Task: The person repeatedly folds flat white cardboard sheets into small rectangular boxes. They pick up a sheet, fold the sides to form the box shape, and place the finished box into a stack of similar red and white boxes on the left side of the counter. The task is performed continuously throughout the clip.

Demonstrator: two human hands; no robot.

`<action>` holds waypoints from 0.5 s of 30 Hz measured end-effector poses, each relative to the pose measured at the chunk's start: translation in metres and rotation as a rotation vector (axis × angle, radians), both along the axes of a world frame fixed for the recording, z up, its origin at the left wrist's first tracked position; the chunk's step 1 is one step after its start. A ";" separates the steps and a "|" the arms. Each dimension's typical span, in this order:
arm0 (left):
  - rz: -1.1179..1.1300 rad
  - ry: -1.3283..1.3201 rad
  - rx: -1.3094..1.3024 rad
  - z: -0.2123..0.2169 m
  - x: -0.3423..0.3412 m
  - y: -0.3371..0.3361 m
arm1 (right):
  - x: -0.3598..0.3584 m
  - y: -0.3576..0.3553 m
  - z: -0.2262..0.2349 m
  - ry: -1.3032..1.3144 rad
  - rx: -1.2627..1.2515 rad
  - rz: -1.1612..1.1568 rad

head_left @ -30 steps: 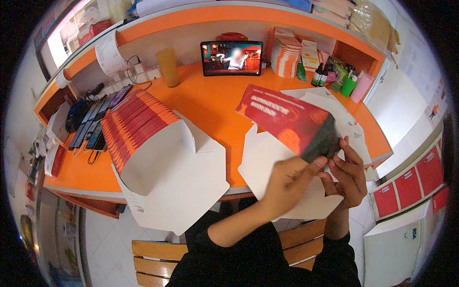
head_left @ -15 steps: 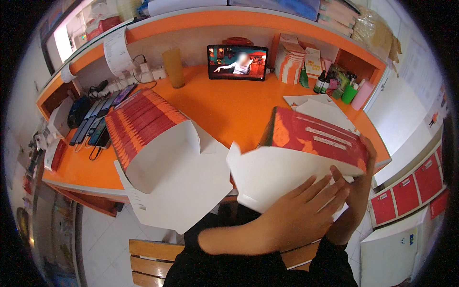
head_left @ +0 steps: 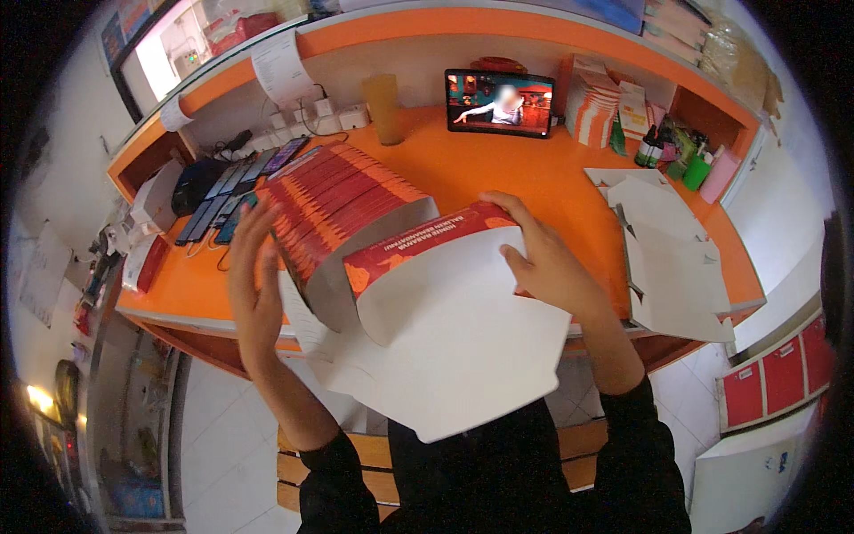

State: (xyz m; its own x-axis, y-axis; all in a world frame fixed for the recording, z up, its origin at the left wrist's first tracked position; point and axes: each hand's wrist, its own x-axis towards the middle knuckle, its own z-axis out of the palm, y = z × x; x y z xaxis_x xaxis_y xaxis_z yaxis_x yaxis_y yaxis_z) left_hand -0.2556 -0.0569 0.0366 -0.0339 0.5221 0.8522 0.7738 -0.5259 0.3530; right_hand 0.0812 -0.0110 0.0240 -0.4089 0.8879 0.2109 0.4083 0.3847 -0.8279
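Directly between both hands lies a flat red-and-white cardboard box blank (head_left: 445,311), its long axis running away toward the row of stacked red blanks (head_left: 342,209). Right hand (head_left: 551,267) grips its far edge; left hand (head_left: 253,285) rests open against the stack. Its underside is hidden.

Right hand (head_left: 551,267) presses a folded red-and-white carton (head_left: 445,311) against the nested stack of cartons (head_left: 342,209) (left hand (head_left: 253,285) steadying its side) on the orange table (head_left: 498,173).
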 end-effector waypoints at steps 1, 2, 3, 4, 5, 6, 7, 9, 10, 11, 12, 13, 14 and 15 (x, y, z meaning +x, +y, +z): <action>-0.100 -0.024 -0.119 -0.006 -0.006 0.010 | -0.014 0.005 -0.006 -0.002 0.122 0.003; -0.182 -0.046 -0.233 -0.011 -0.011 0.019 | -0.028 0.009 -0.011 -0.006 0.245 0.000; -0.266 -0.071 -0.366 -0.015 -0.015 0.024 | -0.039 0.012 -0.016 -0.012 0.369 -0.011; -0.239 0.010 -0.310 -0.019 -0.017 0.028 | -0.046 0.013 -0.019 -0.041 0.432 -0.057; -0.213 0.087 -0.275 -0.022 -0.016 0.029 | -0.050 0.014 -0.022 -0.013 0.505 -0.026; -0.189 0.162 -0.241 -0.023 -0.015 0.030 | -0.053 0.014 -0.024 -0.011 0.515 -0.029; -0.186 0.147 -0.233 -0.024 -0.012 0.029 | -0.053 0.014 -0.025 -0.037 0.470 -0.039; -0.175 0.109 -0.221 -0.023 -0.007 0.027 | -0.045 0.015 -0.026 0.016 0.213 0.016; -0.167 0.111 -0.207 -0.022 -0.004 0.027 | -0.040 0.018 -0.026 0.052 0.125 0.075; -0.155 0.114 -0.200 -0.022 -0.002 0.026 | -0.036 0.021 -0.026 0.054 0.067 0.089; -0.137 0.111 -0.189 -0.021 0.001 0.025 | -0.031 0.027 -0.026 0.080 0.078 0.140; -0.132 0.107 -0.190 -0.021 0.002 0.025 | -0.028 0.032 -0.025 0.122 0.131 0.209; -0.122 0.096 -0.189 -0.021 0.004 0.024 | -0.026 0.038 -0.024 0.101 0.152 0.235; -0.108 0.098 -0.188 -0.022 0.005 0.024 | -0.026 0.044 -0.023 0.095 0.216 0.279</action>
State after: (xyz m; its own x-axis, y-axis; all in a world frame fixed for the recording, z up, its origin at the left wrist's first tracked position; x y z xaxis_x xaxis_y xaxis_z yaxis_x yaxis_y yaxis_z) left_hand -0.2501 -0.0325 0.0148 0.1087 0.6677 0.7364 0.7519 -0.5398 0.3785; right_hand 0.0551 0.0326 0.0006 -0.5988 0.6758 0.4298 0.1885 0.6405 -0.7445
